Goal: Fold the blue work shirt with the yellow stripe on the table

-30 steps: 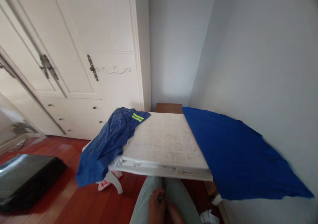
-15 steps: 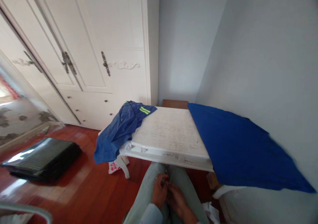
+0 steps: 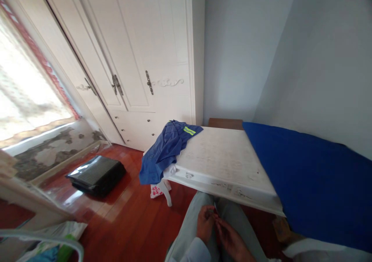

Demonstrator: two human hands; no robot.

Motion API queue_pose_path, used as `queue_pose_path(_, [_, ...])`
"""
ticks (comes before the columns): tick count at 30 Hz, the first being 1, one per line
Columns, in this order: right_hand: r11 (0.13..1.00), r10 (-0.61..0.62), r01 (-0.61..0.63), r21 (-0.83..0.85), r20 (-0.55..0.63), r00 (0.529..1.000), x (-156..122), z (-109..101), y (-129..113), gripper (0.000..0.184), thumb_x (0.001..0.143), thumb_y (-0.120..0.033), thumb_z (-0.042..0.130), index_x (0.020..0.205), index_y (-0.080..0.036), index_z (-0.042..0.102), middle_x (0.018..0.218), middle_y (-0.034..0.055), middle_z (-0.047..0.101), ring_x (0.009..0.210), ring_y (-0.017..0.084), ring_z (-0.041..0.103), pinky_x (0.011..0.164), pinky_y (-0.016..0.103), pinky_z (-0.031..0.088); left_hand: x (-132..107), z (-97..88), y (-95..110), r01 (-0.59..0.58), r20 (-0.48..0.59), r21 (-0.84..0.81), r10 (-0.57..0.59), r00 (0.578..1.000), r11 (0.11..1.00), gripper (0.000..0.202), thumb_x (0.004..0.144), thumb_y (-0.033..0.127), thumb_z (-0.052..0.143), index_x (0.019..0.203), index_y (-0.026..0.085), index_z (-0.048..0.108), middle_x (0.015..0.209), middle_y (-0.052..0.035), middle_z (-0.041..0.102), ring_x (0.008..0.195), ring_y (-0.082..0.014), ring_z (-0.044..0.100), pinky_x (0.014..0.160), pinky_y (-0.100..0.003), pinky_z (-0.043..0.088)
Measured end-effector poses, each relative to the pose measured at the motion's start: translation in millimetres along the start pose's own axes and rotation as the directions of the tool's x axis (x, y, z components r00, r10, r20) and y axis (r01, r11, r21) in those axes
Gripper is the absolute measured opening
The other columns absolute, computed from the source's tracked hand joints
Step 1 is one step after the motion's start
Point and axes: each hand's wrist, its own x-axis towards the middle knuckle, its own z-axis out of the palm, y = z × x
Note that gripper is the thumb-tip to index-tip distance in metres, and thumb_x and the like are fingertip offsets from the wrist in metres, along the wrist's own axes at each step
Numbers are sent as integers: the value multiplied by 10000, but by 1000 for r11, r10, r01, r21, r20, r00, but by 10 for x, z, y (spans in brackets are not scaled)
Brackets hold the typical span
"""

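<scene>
Both hands, our left hand (image 3: 205, 225) and right hand (image 3: 231, 242), meet over our lap, fingertips pinching something too small to identify. We judge this mid-fiddle; next calls for a steady pinch below the white table (image 3: 223, 165).

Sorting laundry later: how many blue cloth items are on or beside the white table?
2: a blue jacket draped over the white table's left corner, and a blue cloth along its right side. More may be hidden.
</scene>
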Motion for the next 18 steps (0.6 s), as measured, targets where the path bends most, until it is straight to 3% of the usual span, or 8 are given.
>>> queue_pose_path(5, [999, -9, 10, -33, 10, 1000, -20, 8, -15, 373, 446, -272, 949, 779, -184, 804, 881, 63, 809, 795, 175, 756, 752, 227, 609, -7, -1, 53, 80, 41, -57, -78, 996, 995, 344, 541, 323, 762, 867, 255, 675, 716, -52, 724, 680, -283, 664, 728, -442, 523])
queue_pose_path(10, [999, -42, 42, -31, -22, 999, -19, -3, 4, 314, 449, -228, 945, 719, -187, 790, 857, 56, 808, 821, 199, 764, 784, 255, 618, -7, -12, 46, 91, 61, -61, -87, 994, 994, 333, 544, 315, 761, 863, 269, 681, 728, -48, 724, 735, -294, 680, 771, -441, 523])
queue_pose_path(18, [998, -7, 9, 65, -21, 1000, 45, -55, 54, 331, 446, -182, 959, 730, -173, 788, 818, 42, 810, 771, 166, 765, 741, 202, 618, -1, -16, 45, 45, 54, -58, -42, 998, 997, 312, 551, 309, 760, 847, 239, 691, 719, -54, 729, 732, -288, 684, 758, -431, 530])
